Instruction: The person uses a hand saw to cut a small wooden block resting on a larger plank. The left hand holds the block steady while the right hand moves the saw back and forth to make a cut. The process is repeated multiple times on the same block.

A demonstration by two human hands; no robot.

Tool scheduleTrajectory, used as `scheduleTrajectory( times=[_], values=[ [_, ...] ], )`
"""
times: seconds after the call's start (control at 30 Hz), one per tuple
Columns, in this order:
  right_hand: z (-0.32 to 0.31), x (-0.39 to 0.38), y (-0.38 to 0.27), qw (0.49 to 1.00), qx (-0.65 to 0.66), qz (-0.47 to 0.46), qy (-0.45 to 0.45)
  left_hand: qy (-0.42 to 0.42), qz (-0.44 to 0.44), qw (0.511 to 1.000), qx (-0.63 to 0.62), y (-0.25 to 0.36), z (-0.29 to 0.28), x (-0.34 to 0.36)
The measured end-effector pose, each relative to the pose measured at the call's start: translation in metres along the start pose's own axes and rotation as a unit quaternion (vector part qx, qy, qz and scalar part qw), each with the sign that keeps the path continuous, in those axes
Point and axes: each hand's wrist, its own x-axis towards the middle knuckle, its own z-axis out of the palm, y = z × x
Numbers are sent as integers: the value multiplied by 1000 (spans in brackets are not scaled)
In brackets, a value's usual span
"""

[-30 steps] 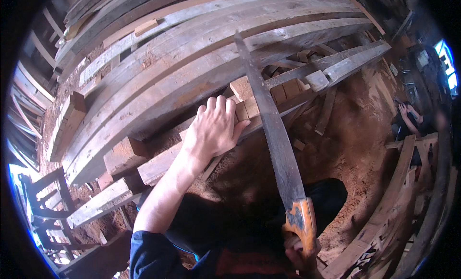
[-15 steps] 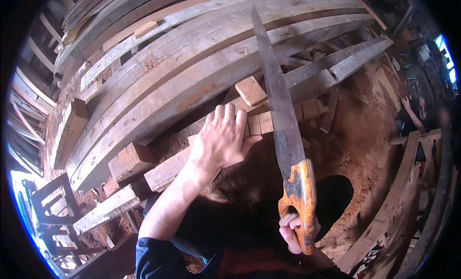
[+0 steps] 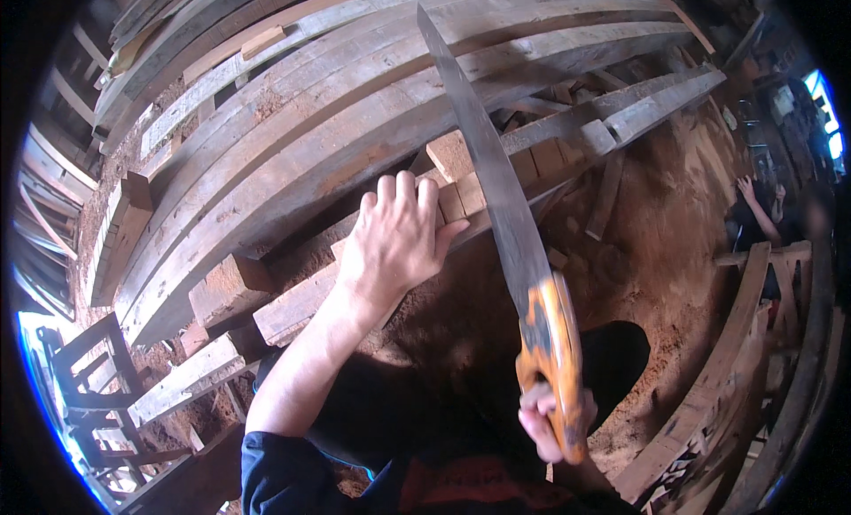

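Note:
A handsaw [image 3: 493, 180] with a long grey blade and a worn orange-yellow handle slants across the middle of the view. My right hand [image 3: 548, 421] is closed around the handle near its lower end. Its blade lies across a length of timber [image 3: 463, 198] crossed by several dark lines or cuts; how deep the teeth sit cannot be seen. My left hand [image 3: 390, 236] holds the timber to the left of the blade, fingers over the top and thumb toward the saw. A small wood block [image 3: 450, 155] sits just beyond the timber, beside the blade.
Long thick beams [image 3: 292, 174] curve across the far side. A squared beam end [image 3: 230, 289] and a pale plank [image 3: 199, 382] lie at left. Sawdust-strewn ground [image 3: 651, 240] spreads at right, near a wooden frame [image 3: 709, 400]. Another person [image 3: 758, 209] is at far right.
The saw has tilted, its tip swinging left, and my right hand has shifted slightly. My left hand still holds the timber. The whole view has moved a little.

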Motion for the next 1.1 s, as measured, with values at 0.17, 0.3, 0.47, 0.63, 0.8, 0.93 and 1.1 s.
scheduleTrajectory(
  times=[0.17,0.3,0.47,0.63,0.8,0.93,1.1],
  values=[
    [-24,-62,-24,992,58,112,5,-53,21,998,-8,-1,-5,3],
    [2,25,-4,998,-50,-24,21,-34,33,999,-9,2,0,2],
    [-2,-13,10,1000,8,6,13,5,-1,1000,-1,3,-2,1],
    [-25,-52,-17,989,80,119,-27,-50,11,999,-13,5,-5,-5],
    [-8,20,4,991,111,77,24,-22,-33,999,13,0,-2,4],
    [-22,-37,-11,996,56,60,-42,-36,9,999,-26,0,-7,3],
    [-26,-61,-15,997,39,62,-36,-48,28,998,-27,-4,-7,-1]
  ],
)
